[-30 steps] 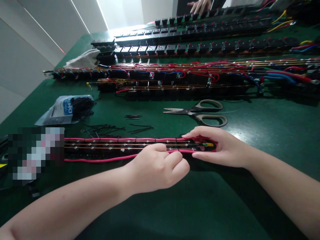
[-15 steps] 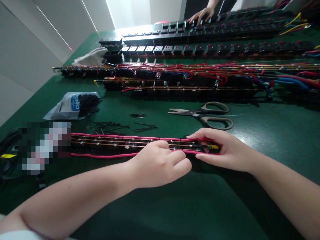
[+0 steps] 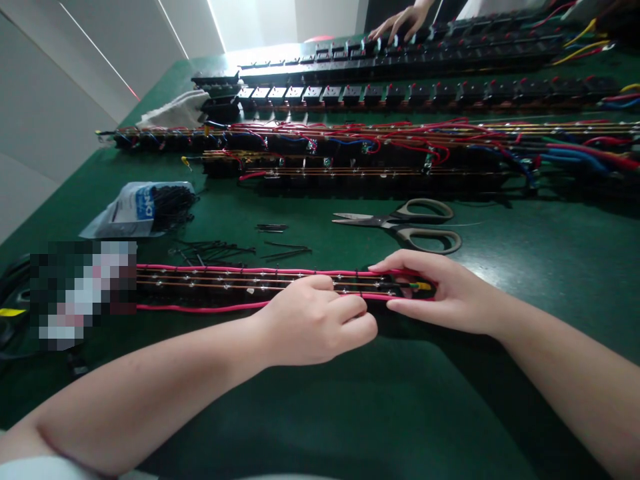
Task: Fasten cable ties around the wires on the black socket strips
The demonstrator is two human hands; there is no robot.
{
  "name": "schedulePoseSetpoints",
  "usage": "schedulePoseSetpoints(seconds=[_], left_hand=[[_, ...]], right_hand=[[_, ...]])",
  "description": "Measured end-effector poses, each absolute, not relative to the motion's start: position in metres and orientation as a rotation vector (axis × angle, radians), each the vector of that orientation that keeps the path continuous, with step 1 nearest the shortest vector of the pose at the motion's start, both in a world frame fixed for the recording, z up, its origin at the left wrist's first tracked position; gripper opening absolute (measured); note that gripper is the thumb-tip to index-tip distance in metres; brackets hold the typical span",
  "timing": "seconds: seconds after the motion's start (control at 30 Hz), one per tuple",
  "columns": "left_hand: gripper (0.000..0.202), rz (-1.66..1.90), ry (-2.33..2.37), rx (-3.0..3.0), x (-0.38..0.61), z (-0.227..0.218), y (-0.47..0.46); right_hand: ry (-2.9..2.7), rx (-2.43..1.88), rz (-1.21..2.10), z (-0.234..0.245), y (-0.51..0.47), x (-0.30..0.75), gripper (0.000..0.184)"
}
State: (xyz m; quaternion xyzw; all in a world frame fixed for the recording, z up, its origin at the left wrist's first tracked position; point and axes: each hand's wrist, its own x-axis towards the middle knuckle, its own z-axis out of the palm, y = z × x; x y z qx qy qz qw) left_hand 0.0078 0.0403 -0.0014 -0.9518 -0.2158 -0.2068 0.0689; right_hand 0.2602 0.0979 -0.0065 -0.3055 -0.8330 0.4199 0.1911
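A long black power strip (image 3: 200, 292), its open underside showing copper bars and solder joints, lies across the table before me. Red wire (image 3: 200, 309) runs along both of its long sides. My left hand (image 3: 320, 323) is curled over the strip's near edge, fingers closed; what they pinch is hidden beneath them. Just right of those fingers, a black cable tie (image 3: 357, 280) crosses the strip. At the right end, my right hand (image 3: 450, 290) grips the red wire from both sides, thumb near and fingers far. Between them shows a yellow-green wire end (image 3: 421, 286).
Scissors (image 3: 427, 230) lie behind my right hand. Loose cable ties (image 3: 215, 251) and a plastic bag of cable ties (image 3: 137, 207) are behind the strip. Farther back are wired strips (image 3: 350, 143) and socket strips (image 3: 373, 95). Another person's hand (image 3: 403, 25) touches the farthest row.
The whole view has shifted slightly left and up. Both hands keep nearly the same hold and place on the strip. The other person's hand has moved only a little.
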Motion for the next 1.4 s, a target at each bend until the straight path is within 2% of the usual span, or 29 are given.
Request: schedulePoseSetpoints(seconds=[0.3,0.5,0.67,0.83,1.4], left_hand=[[0.011,-0.61,-0.612,-2.855,0.008,-0.001,0.039],[0.009,-0.609,-0.623,-2.864,0.008,-0.001,0.04],[0.008,-0.618,-0.617,-2.866,0.008,-0.001,0.04],[0.009,-0.583,-0.619,-2.873,0.007,-0.002,0.04],[0.01,-0.541,-0.532,-2.747,0.011,0.007,0.028]], right_hand=[[-2.323,-0.879,1.119,-0.006,0.096,0.259,0.035],[-2.298,-0.904,1.125,-0.007,0.096,0.26,0.045],[-2.259,-0.945,1.197,-0.005,0.095,0.259,0.031],[-2.279,-0.988,1.132,-0.002,0.094,0.256,0.023],[-2.278,-0.996,1.12,-0.007,0.096,0.258,0.027]])
